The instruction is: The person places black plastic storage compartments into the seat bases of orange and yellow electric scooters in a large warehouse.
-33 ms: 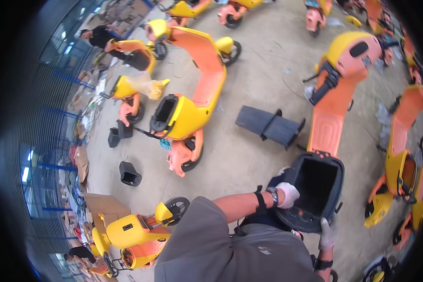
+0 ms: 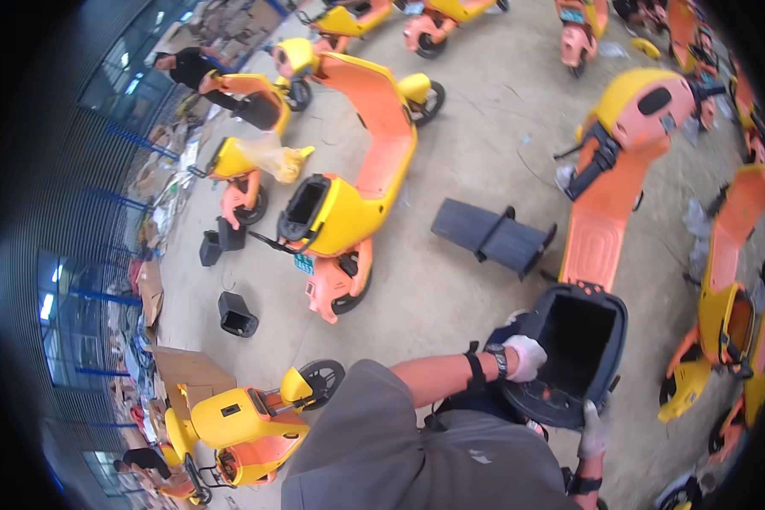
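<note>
A black under-seat storage bucket (image 2: 608, 374) sits in the rear of a yellow and orange scooter (image 2: 602, 242) just in front of me, its deep opening facing up. My left hand (image 2: 527, 357), in a pale glove, is closed over the bucket's left rim; its fingertips are partly hidden. At the near right corner, my right hand (image 2: 595, 432), also gloved, grips the rim with the thumb on top and the fingers out of sight below. A small orange spot shows near the bucket's near edge.
A dark seat-like part (image 2: 493, 235) lies on the floor ahead. Another scooter (image 2: 340, 212) stands to the left, with a loose black bucket (image 2: 237, 314) near it. Far left is a co-worker (image 2: 183, 70); more scooters (image 2: 718, 314) line the right.
The whole view has shifted slightly, with the scene sliding a little right and down. Both hands keep their places on the bucket's rim.
</note>
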`<action>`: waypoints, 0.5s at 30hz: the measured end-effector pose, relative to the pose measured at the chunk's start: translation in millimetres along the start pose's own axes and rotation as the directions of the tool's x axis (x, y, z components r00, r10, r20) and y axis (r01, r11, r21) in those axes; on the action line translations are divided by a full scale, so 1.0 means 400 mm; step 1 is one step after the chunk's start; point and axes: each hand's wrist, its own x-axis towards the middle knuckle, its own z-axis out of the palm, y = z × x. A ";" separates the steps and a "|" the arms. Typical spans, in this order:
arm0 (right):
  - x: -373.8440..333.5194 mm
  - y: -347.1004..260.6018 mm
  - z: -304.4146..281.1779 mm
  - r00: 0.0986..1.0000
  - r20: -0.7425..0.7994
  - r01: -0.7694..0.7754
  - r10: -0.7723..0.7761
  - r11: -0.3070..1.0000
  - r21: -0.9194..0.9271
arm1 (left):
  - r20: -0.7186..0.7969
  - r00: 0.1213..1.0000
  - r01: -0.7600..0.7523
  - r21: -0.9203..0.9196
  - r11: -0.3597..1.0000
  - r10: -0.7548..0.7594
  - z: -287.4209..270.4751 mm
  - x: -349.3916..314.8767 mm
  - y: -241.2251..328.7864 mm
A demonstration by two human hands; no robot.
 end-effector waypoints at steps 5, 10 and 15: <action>0.082 0.073 -0.083 0.999 -0.031 -0.045 0.043 0.996 -0.074 | -0.230 0.973 -0.071 -0.214 0.974 0.020 -0.092 0.021 0.082; 0.133 0.150 -0.140 0.992 -0.128 -0.073 0.015 0.886 -0.458 | -0.209 0.975 -0.118 -0.212 0.970 0.073 -0.048 0.039 0.110; 0.116 0.328 -0.146 0.999 -0.036 -0.050 0.034 0.645 -0.763 | -0.272 0.956 -0.171 -0.215 0.962 0.109 -0.036 0.036 0.091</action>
